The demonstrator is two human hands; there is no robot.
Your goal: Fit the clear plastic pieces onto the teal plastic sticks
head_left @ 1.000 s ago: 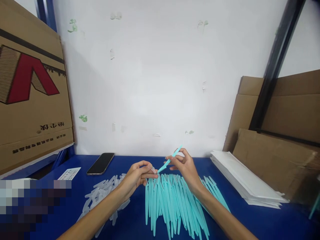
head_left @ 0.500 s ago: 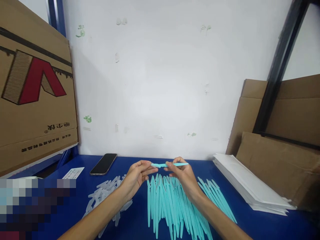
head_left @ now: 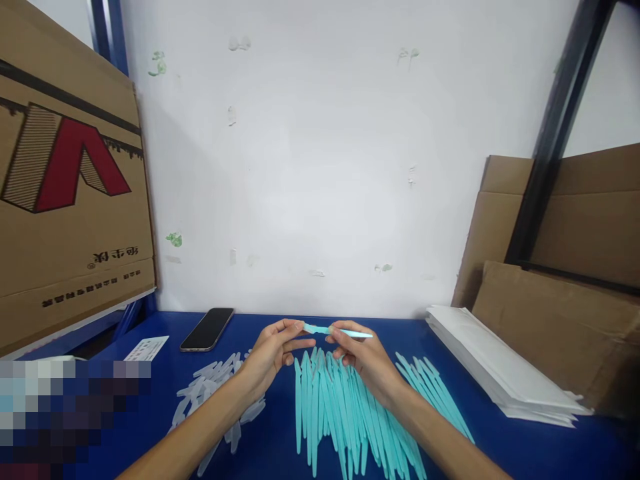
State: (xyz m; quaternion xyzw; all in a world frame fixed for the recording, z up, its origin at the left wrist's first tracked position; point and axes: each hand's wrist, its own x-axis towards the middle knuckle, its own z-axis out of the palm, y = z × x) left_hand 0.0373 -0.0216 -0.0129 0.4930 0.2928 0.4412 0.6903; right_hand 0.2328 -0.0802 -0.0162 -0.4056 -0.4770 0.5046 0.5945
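Note:
My two hands meet above the blue table [head_left: 280,453], holding one thin teal plastic stick [head_left: 350,332] level between them. My left hand [head_left: 273,350] pinches a small clear cap [head_left: 311,328] on the stick's left end. My right hand [head_left: 357,353] pinches the stick near its middle, and its right tip pokes out past the fingers. Below the hands a fan of several teal sticks [head_left: 345,407] lies on the table. A loose heap of clear plastic caps [head_left: 210,393] lies under my left forearm.
A black phone [head_left: 207,329] lies face up at the back left, with a small printed card [head_left: 145,348] near it. A large cardboard box [head_left: 65,193] stands on the left. A stack of white flat bags [head_left: 495,373] and folded cardboard [head_left: 560,293] fill the right.
A second ago my right hand held the teal stick tilted up, apart from the left hand's cap. The stick has since swung level and the cap sits on its left end.

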